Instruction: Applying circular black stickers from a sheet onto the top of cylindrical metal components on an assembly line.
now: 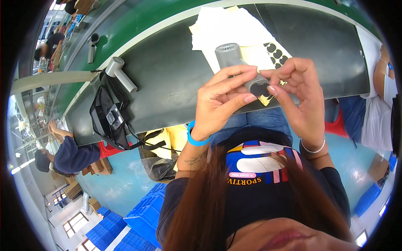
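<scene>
A grey hair dryer (229, 57) lies across my front, its vented round head on the pale sheets and its handle pointing toward me. My left hand (215, 98) is closed around the handle, thumb below and fingers above. A black round sticker (259, 87) covers the end of that handle. Thumb and forefinger of my right hand (305, 98) pinch at the sticker's right edge. Just beyond that hand is a sheet of black round stickers (275, 52), partly covered by my fingers. A small yellow scrap (265, 100) shows under the handle end.
White and yellow papers (230, 27) are stacked on the dark bench (167, 79). At the left stand another grey hair dryer (121, 74) and a black mesh bag (106, 111). A third dryer (92, 48) is farther off. People sit at both sides; blue crates (146, 213) are behind.
</scene>
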Demonstrator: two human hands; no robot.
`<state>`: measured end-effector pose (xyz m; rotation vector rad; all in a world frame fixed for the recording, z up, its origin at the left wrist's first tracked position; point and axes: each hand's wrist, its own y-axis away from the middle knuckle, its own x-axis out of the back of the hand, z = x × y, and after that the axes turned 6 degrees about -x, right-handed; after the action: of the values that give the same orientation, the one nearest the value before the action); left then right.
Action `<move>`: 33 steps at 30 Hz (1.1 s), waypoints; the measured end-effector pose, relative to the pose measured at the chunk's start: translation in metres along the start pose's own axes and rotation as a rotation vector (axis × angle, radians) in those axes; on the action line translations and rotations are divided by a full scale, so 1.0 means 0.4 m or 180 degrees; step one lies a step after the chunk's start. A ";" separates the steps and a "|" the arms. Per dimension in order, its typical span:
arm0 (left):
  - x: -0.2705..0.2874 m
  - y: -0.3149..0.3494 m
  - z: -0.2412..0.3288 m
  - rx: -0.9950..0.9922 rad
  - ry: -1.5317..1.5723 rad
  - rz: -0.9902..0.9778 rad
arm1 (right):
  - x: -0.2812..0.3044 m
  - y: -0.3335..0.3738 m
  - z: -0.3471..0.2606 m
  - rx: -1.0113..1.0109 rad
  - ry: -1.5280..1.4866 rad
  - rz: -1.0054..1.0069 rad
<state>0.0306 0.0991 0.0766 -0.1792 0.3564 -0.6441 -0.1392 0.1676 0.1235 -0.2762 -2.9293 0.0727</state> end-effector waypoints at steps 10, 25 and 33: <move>0.003 -0.005 0.003 -0.0012 -0.0080 -0.0036 | 0.001 -0.005 -0.003 0.0098 0.0031 0.0005; -0.002 -0.005 0.002 0.0024 0.0027 0.0008 | 0.004 -0.005 -0.009 0.0054 0.0060 0.0004; 0.001 -0.002 0.001 0.0005 0.0142 -0.0008 | 0.008 -0.002 -0.002 0.0038 -0.0070 0.0035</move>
<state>0.0307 0.0983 0.0770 -0.1641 0.3987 -0.6517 -0.1420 0.1674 0.1251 -0.2916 -2.9483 0.0956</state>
